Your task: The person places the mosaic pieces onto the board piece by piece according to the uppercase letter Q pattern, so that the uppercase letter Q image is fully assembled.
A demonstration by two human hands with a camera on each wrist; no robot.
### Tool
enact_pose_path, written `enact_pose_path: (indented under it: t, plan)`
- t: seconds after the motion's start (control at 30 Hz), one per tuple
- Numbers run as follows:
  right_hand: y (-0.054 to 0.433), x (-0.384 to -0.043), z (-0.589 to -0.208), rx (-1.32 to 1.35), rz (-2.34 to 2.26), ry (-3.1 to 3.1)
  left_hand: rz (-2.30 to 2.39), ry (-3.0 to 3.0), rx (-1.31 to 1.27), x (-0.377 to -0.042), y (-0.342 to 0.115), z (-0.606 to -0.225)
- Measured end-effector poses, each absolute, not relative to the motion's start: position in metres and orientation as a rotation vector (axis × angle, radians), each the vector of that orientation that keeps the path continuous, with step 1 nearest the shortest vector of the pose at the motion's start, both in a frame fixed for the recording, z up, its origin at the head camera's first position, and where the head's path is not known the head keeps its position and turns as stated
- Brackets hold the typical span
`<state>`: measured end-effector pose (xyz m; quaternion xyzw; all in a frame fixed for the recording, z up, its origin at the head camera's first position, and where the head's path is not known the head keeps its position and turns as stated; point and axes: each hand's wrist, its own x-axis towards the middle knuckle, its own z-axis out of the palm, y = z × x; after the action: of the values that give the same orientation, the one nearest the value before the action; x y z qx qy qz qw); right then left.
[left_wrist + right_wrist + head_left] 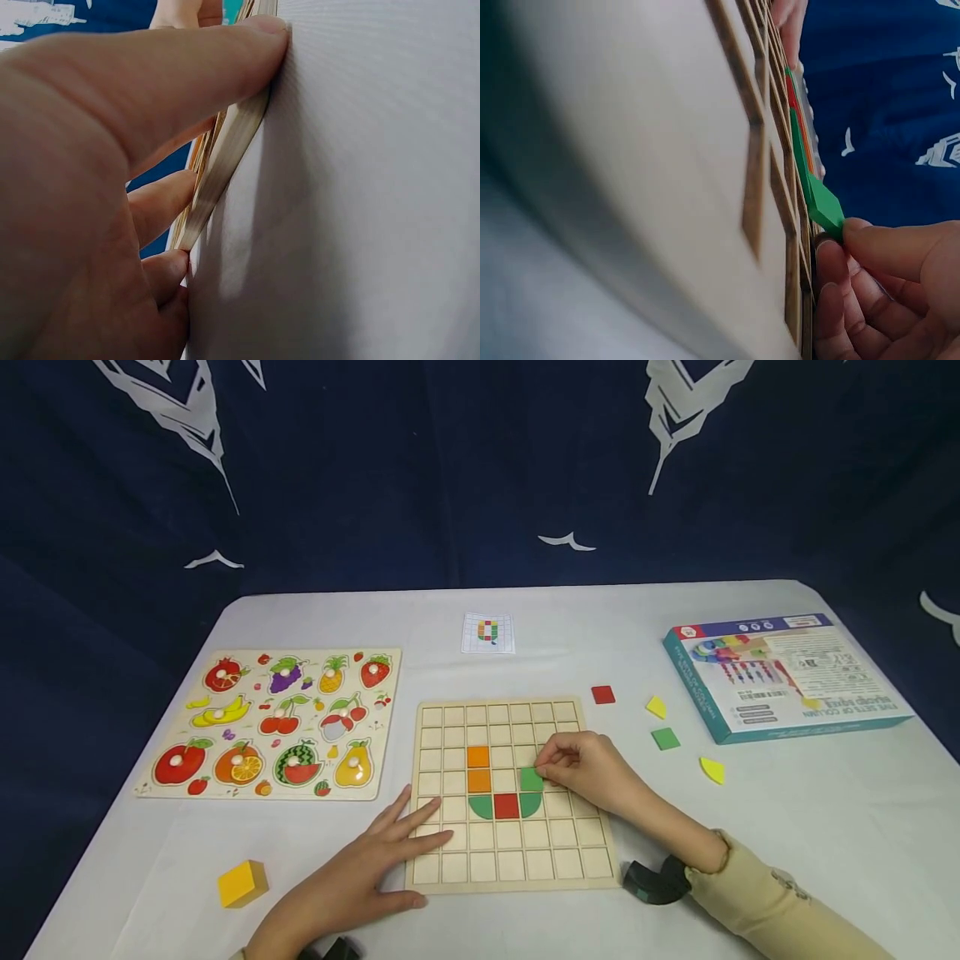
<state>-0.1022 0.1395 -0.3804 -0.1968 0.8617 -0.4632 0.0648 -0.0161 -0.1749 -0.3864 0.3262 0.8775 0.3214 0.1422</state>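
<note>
A wooden grid board (525, 864) lies on the white table. In its cells sit two orange square tiles (477, 768), a red square tile (506, 806) and two green quarter-round tiles (481, 807). My right hand (588, 767) pinches a green square tile (531, 778) over the cell above the right quarter-round. The right wrist view shows this green tile (826, 206) tilted, one edge at the grid, between thumb and fingers. My left hand (367, 868) spreads its straight fingers over the board's lower left, the thumb at the front edge (232, 142).
A fruit puzzle board (255, 727) lies left, a yellow block (242, 884) nearer. A pattern card (488, 633) is behind the grid. To the right lie a loose red tile (603, 694), a green tile (665, 738), yellow pieces (712, 769) and a box (780, 677).
</note>
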Motion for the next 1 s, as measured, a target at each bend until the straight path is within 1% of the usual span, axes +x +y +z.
enact_pose_path:
  t: [0.5, 0.83, 1.0]
  plan:
    - [0.138, -0.103, -0.381, -0.626, -1.306, 2.684, 0.931, 2.55, 0.98, -0.016, -0.176, -0.386]
    - [0.14, -0.1, -0.38, -0.702, -1.29, 2.706, 0.957, 2.509, 0.914, -0.016, -0.175, -0.385]
    - [0.149, -0.099, -0.373, -0.649, -1.334, 2.713, 0.957, 2.513, 0.932, -0.016, -0.175, -0.386]
